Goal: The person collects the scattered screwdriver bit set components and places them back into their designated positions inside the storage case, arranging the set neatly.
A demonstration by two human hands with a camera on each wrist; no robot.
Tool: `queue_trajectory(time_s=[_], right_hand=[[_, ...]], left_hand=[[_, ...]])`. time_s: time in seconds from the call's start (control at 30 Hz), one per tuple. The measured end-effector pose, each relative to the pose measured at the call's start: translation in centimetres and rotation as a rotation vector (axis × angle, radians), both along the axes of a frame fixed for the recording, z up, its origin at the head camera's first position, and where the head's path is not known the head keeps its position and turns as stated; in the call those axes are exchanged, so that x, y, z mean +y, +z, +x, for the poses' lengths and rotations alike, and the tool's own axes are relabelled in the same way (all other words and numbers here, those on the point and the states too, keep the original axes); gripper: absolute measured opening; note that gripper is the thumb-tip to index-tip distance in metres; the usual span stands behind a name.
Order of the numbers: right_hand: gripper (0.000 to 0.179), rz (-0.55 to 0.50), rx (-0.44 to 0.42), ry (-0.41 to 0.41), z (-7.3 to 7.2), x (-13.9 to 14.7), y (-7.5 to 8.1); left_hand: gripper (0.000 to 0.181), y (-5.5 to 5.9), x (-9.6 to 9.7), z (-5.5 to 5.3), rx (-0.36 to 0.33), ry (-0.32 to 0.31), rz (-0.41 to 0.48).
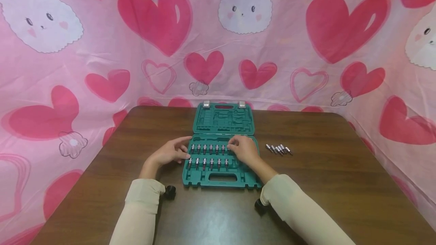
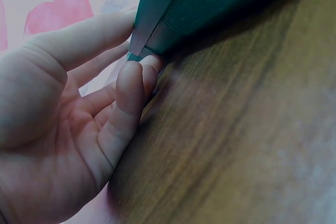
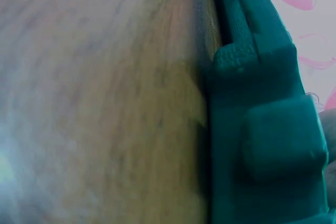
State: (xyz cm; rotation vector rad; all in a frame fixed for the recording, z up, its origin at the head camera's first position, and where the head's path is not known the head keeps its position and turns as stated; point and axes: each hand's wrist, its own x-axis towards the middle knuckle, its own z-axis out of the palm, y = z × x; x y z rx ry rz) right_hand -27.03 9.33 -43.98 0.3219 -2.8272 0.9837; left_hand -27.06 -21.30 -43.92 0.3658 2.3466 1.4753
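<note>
A green tool case point(image 1: 223, 184) lies open on the table, its lid point(image 1: 223, 118) tilted back. Two rows of metal bit sockets point(image 1: 211, 149) stand in its slots. At the right end of the upper row, my right hand point(image 1: 244, 149) pinches a small bit socket, mostly hidden by the fingertips. My left hand point(image 1: 171, 152) rests against the case's left edge, index finger stretched toward the far corner. In the left wrist view its thumb point(image 2: 86, 35) touches the case side point(image 2: 178, 14). The right wrist view shows mainly the case's edge point(image 3: 262, 140).
Several loose bit sockets point(image 1: 279, 149) lie in a small pile on the brown wooden table point(image 1: 306, 184), right of the case. Cloth printed with hearts and rabbits point(image 1: 245, 48) hangs behind and on both sides. A black wrist camera point(image 1: 170, 192) sits at the left cuff.
</note>
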Motion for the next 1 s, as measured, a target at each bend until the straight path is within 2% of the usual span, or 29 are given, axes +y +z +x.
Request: queue_trajectory(time_s=[0.4,0.77,1.0], right_hand=[[0.01,0.061,-0.004,0.027,-0.5,0.4,0.1],[0.015,0.09,-0.1,0.023,-1.1,0.8,0.8],[0.019,0.105,-0.155,0.053,-1.6,1.0,1.4]], left_hand=[[0.071,-0.3,0.0,-0.1,0.001,0.01,-0.008],[0.071,-0.2,0.1,-0.1,-0.006,0.001,-0.008],[0.071,0.0,0.2,0.0,-0.003,0.015,-0.013]])
